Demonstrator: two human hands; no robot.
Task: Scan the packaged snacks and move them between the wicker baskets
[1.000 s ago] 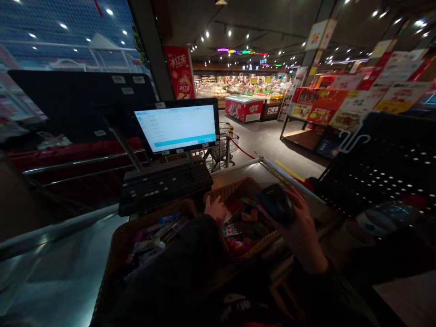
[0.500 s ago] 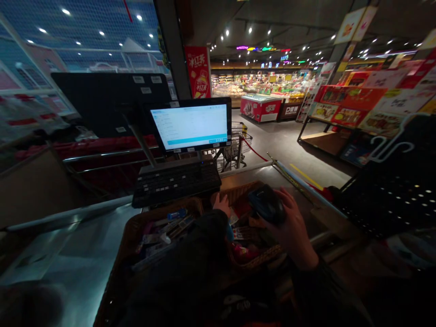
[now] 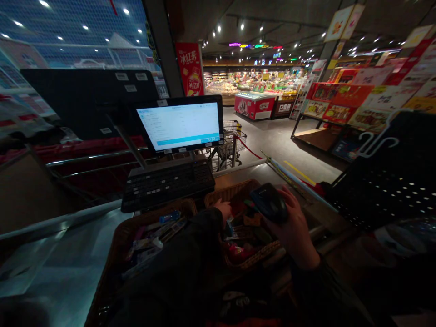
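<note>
My right hand (image 3: 294, 227) is wrapped around a black handheld barcode scanner (image 3: 269, 203), held above the right wicker basket (image 3: 250, 263). Into that basket's left part reaches my left hand (image 3: 224, 210), its fingers loosely apart and partly lost in the dark; I see nothing held in it. Small packaged goods lie inside, among them a red-wrapped item (image 3: 238, 251). Beneath my left sleeve is another wicker basket (image 3: 114, 245), holding several slim packages and an item with a blue end (image 3: 169, 216).
Behind the baskets stand a black keyboard (image 3: 168, 181) and a lit checkout screen (image 3: 180, 125). A second monitor (image 3: 85, 102) shows its back at the left. A metal counter (image 3: 68, 263) extends left. White hooks (image 3: 374, 143) hang at the right, near a black perforated panel (image 3: 398, 190).
The view has turned slightly, so the surroundings sit further left. My left hand has shifted a little lower in the basket, its fingers less spread. The scanner stays in my right hand.
</note>
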